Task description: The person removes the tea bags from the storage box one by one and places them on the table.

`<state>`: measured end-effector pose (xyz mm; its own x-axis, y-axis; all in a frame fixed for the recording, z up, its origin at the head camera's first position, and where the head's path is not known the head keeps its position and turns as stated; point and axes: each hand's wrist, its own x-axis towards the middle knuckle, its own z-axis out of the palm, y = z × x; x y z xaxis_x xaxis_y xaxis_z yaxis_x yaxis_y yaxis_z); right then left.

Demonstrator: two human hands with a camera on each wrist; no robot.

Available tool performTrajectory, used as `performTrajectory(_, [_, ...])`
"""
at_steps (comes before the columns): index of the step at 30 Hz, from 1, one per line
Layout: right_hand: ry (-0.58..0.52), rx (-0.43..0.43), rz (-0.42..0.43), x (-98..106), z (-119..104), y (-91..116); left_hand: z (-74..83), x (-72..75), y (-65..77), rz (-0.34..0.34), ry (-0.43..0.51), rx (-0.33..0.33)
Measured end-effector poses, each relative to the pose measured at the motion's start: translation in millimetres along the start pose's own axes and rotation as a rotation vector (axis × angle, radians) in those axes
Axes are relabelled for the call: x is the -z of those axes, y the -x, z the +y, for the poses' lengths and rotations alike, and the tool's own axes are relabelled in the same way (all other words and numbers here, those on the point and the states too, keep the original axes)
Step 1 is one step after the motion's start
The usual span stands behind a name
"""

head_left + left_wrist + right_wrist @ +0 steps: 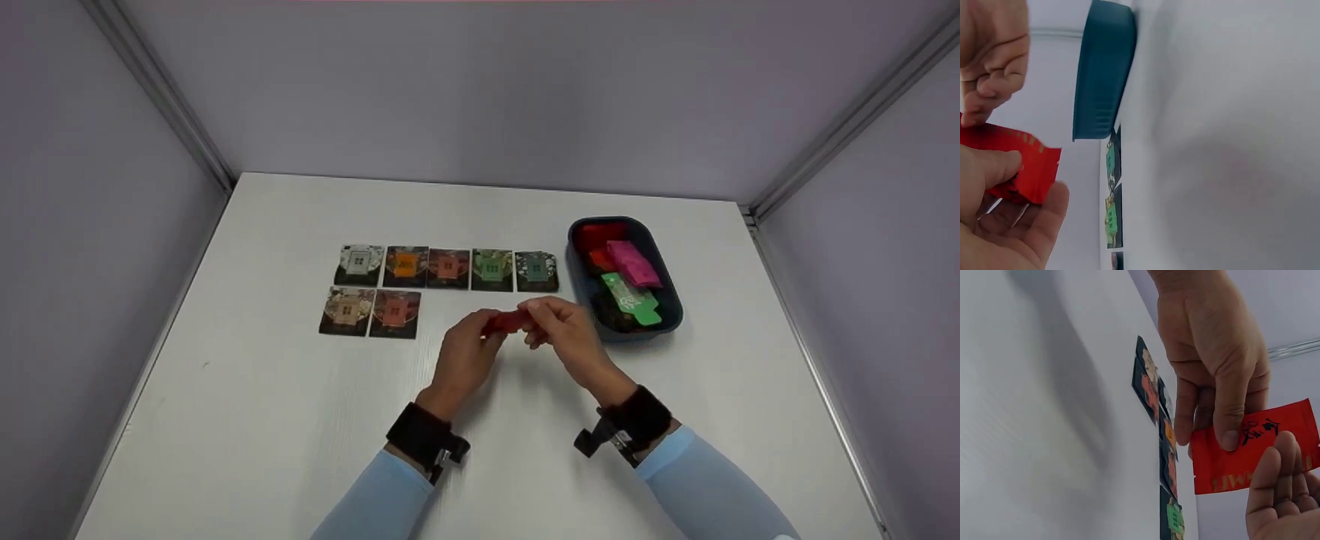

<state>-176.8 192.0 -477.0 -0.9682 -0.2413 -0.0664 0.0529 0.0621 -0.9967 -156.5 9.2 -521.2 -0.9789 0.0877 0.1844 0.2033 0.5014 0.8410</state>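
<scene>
Above the white table [225,420], the left hand [463,358] and the right hand [568,339] each pinch 1 end of the red packet [508,322], thumb close against fingers; it lies between them, its long axis going from hand to hand; neither is nearer.

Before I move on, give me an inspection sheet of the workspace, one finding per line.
Surface: white table, pale and matte-looking.
Job's things: red packet held above the table; seven square cards, five in the far row, two in the near; blue bin right of them, holding a pink packet and a green piece.
Clutter: nothing seen.
Grippers: left hand pinches the red packet; right hand holds its other end.
Cables: nothing seen.
Surroundings: grey walls behind and on both sides.
</scene>
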Motion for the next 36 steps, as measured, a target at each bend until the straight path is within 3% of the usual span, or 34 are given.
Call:
performTrajectory(7, [0.235, 0.008, -0.015, -3.8, 24.4, -8.8, -7.9, 7.8, -0.6, -0.085, 0.333, 0.226])
performTrajectory(11, [0.315, -0.029, -0.008, -6.5, 34.2, -9.8, -11.9, 10.6, 0.2, -0.106, 0.407, 0.294])
performTrajectory(15, [0.307, -0.083, 0.003, -11.0, 41.6, -11.4, -16.1, 12.0, 2.6, -0.097, 0.340, 0.324])
performTrajectory(21, [0.249, -0.144, 0.012, -21.8, 51.5, -15.4, -20.5, 14.6, 0.6, 0.017, 0.125, 0.272])
performTrajectory(25, [0.272, -0.141, 0.000, -29.4, 56.9, -17.2, -22.3, 18.4, -2.7, 0.060, 0.087, 0.298])
performTrajectory(36, [0.299, -0.141, 0.006, -41.3, 73.0, -21.8, -34.3, 25.0, -8.0, 0.011, -0.023, 0.308])
